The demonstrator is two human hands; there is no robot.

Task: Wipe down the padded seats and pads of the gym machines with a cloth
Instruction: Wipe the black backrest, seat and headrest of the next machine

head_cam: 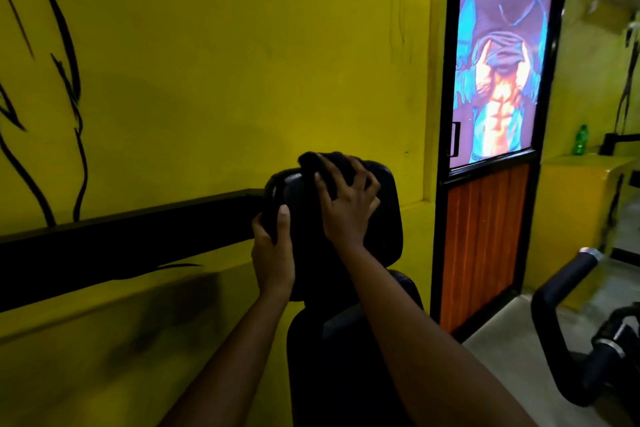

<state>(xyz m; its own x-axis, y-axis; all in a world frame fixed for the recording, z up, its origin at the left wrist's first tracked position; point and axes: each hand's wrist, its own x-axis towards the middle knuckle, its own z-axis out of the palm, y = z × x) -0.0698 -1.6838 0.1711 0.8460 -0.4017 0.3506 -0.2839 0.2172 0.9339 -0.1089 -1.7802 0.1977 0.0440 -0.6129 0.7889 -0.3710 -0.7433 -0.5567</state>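
The black back pad (384, 218) of a gym machine stands before a yellow wall (207, 80). The left hand (273, 253) grips the back pad's left edge, thumb in front. The right hand (346, 208), fingers spread, presses a dark cloth (311, 163) flat against the back pad's top.

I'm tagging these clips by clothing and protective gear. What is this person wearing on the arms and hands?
Nothing shows on either. The left hand and right hand are bare, with no gloves, rings, watch or wristbands visible. The left forearm and right forearm are uncovered as well, and no sleeve comes into view down to the bottom edge of the picture.
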